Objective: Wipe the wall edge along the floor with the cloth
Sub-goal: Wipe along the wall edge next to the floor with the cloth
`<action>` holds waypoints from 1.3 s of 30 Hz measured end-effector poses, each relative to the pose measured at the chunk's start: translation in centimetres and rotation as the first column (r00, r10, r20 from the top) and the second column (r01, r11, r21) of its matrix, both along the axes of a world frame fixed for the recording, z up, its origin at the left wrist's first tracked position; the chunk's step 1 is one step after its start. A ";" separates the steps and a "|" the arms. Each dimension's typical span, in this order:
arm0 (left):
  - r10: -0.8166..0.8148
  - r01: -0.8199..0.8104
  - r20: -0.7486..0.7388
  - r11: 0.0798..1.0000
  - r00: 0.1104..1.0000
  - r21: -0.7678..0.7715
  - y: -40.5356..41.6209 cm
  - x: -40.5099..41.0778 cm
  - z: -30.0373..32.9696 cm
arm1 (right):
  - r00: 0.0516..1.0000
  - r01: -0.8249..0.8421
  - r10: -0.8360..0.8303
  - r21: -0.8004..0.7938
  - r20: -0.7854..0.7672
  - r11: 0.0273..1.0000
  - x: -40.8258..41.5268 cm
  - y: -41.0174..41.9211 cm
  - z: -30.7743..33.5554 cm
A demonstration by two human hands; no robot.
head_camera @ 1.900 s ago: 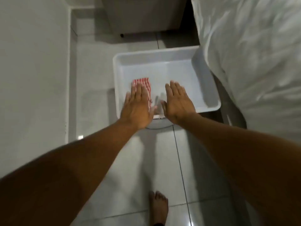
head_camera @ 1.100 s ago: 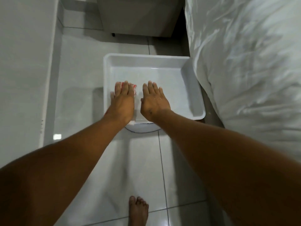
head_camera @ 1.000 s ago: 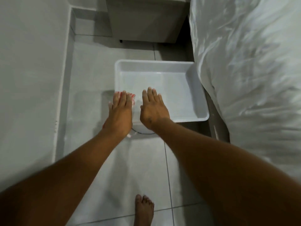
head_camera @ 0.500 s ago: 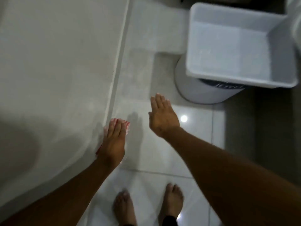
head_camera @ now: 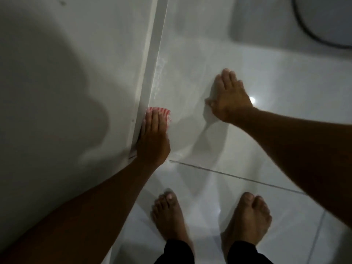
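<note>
A red-and-white striped cloth (head_camera: 165, 112) lies on the floor right against the wall edge (head_camera: 152, 60), a pale skirting strip that runs up the frame. My left hand (head_camera: 152, 140) presses flat on top of the cloth, fingers together, and hides most of it; only the far end shows past my fingertips. My right hand (head_camera: 228, 100) rests flat on the glossy white floor tile to the right, fingers together, holding nothing.
The grey wall (head_camera: 66, 73) fills the left side. My two bare feet (head_camera: 209, 220) stand on the tiles at the bottom. The round base of a white stand (head_camera: 327, 20) shows at the top right. A tile joint (head_camera: 238, 176) crosses the floor.
I have bent lower and the view has swung down towards the wall. My left hand has carried the cloth from the tray to the floor by the skirting. My right hand has come down onto the tile.
</note>
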State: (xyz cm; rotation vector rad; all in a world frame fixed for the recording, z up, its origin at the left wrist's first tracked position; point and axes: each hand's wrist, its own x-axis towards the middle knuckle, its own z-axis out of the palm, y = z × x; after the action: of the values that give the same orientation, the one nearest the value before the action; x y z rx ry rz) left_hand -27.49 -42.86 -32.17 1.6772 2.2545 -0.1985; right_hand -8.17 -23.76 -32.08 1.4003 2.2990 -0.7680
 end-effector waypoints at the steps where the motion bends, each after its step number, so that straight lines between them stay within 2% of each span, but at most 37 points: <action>1: 0.007 -0.007 -0.016 1.000 1.000 0.001 -0.6 0.2 -0.5 | 0.999 -0.036 0.035 0.025 0.022 0.999 0.3 0.2 -0.9; 5: -0.037 0.037 -0.046 0.999 0.998 0.001 -1.3 0.5 -1.4 | 0.990 -0.132 0.138 0.175 -0.020 0.976 2.3 1.2 -2.9; 9: -0.056 0.067 -0.054 0.965 0.997 0.254 3.9 -1.2 -2.9 | 0.982 -0.092 0.139 0.311 -0.132 0.946 3.1 1.4 -4.0; 12: -0.023 0.031 -0.028 0.947 0.999 0.320 5.9 -1.2 -3.1 | 0.981 -0.071 0.125 0.322 -0.149 0.944 3.2 1.3 -4.3; 17: 0.016 -0.024 0.038 0.973 0.999 0.230 0.4 -0.1 -2.5 | 0.980 -0.064 0.119 0.314 -0.161 0.947 3.3 1.6 -4.2; 23: -0.072 0.062 0.025 0.955 0.997 0.291 9.4 -2.1 -2.9 | 0.980 -0.049 0.110 0.335 -0.168 0.941 3.3 1.7 -4.3; 29: -0.077 0.062 0.055 0.968 0.996 0.243 3.4 -1.3 -2.5 | 0.976 -0.051 0.116 0.330 -0.182 0.942 3.3 1.7 -4.2; 32: -0.123 0.101 0.056 0.950 0.991 0.296 7.0 -2.1 -3.3 | 0.976 -0.041 0.112 0.344 -0.189 0.938 3.4 1.8 -4.4; 36: -0.143 0.122 0.055 0.951 0.988 0.285 13.5 -2.9 -3.4 | 0.977 -0.041 0.113 0.357 -0.182 0.933 3.4 1.7 -4.4; 39: -0.188 0.163 0.057 0.941 0.980 0.298 9.6 -2.9 -3.3 | 0.977 -0.043 0.111 0.342 -0.182 0.939 3.3 1.9 -4.4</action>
State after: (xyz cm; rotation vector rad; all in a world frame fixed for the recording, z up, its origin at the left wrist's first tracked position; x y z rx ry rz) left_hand -30.42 -33.23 -35.47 1.9974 2.1527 0.1728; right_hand -4.86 -21.89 -36.48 1.4121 2.7278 -0.5272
